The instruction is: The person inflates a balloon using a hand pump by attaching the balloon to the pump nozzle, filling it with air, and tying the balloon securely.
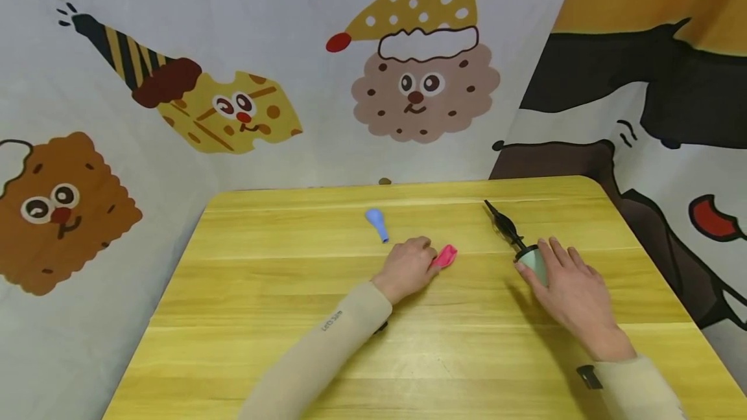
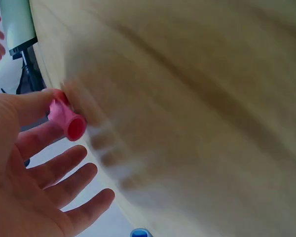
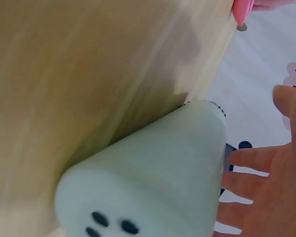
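Observation:
A pink balloon [image 1: 446,256] is pinched between the thumb and index finger of my left hand [image 1: 408,268]. In the left wrist view the round open mouth of this pink balloon [image 2: 75,127] points away from the fingers, and the other fingers are spread loosely. My right hand [image 1: 574,297] reaches over a pale green hand balloon pump [image 1: 533,264] with a black nozzle. Its fingers are stretched and spread beside the pump barrel [image 3: 158,168] in the right wrist view; whether they touch it I cannot tell.
A blue balloon [image 1: 376,222] lies on the wooden table [image 1: 262,316], beyond the left hand. Behind the table hangs a cloth [image 1: 327,115] printed with cartoon figures. A small dark object [image 1: 381,327] shows at the edge of the left sleeve.

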Available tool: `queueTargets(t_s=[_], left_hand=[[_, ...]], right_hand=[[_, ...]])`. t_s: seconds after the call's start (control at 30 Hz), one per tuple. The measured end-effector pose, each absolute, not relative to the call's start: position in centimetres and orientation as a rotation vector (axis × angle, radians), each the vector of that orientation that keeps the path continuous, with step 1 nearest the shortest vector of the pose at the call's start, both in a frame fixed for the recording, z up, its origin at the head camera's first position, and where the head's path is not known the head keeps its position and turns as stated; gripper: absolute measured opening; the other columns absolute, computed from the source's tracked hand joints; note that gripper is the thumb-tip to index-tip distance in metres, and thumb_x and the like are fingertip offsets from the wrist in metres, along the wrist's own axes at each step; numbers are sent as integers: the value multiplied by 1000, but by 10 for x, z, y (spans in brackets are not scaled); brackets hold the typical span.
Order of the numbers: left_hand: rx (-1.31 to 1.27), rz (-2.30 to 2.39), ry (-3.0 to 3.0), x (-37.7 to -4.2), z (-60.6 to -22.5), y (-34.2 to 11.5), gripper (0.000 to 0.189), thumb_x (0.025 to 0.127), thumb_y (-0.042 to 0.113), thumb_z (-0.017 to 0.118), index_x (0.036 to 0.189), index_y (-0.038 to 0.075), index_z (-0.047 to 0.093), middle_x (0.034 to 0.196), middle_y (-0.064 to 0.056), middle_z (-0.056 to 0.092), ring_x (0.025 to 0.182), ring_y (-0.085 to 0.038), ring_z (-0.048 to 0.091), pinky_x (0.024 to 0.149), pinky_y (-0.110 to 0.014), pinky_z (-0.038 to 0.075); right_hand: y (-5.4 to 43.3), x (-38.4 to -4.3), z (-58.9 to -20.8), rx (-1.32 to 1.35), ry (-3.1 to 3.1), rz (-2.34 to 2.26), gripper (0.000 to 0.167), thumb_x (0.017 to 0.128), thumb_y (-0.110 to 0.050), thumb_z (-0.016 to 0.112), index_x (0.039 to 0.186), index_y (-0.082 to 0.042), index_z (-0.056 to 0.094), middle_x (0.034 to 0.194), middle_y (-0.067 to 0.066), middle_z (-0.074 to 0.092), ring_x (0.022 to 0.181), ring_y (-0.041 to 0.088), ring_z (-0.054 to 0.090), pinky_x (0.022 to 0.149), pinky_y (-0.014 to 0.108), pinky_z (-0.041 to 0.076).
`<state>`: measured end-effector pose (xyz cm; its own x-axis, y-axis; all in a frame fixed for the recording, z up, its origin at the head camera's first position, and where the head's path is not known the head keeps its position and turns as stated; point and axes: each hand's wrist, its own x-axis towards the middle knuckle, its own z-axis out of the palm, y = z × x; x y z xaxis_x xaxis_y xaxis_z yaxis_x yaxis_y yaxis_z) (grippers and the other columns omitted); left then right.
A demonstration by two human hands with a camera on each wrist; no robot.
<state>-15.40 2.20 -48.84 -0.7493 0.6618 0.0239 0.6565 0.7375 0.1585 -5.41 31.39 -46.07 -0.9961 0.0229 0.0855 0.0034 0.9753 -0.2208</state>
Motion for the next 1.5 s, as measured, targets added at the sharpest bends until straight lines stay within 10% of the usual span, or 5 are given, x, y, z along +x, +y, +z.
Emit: queueTargets(t_s=[0.5,0.73,1.03,1.5], left_hand=[[697,1124,2618,-154,-478,7,12,104,19,65,104,9,71,85,1,73,68,-9,60,60,-22,47],[276,1962,1922,-158,-472,-20,25,105,5,60,123,-12,62,110,-21,75,98,-30,76,92,-46,59],[-106,2346,1356,-150,-470,-49,44,109,16,55,145,-8,51,137,-21,64,118,-22,69,94,-28,57],[-242,2502,1091,-143,-477,-75,49,111,9,46,155,-7,33,151,-21,52,129,-23,62,112,-36,45]], right_hand=[[331,-43,-468,-140,-3209,374,113,92,-75,59,151,16,27,140,45,43,115,64,50,80,71,48],[335,-49,-467,-193,-3260,405,110,91,-69,65,146,20,29,119,45,52,93,57,60,67,60,51],[339,-50,-468,-195,-3270,470,63,95,-41,70,109,16,49,82,18,54,66,30,53,50,42,43],[320,-54,-459,-149,-3221,643,79,94,-53,70,135,11,49,109,26,63,81,32,60,56,44,46]])
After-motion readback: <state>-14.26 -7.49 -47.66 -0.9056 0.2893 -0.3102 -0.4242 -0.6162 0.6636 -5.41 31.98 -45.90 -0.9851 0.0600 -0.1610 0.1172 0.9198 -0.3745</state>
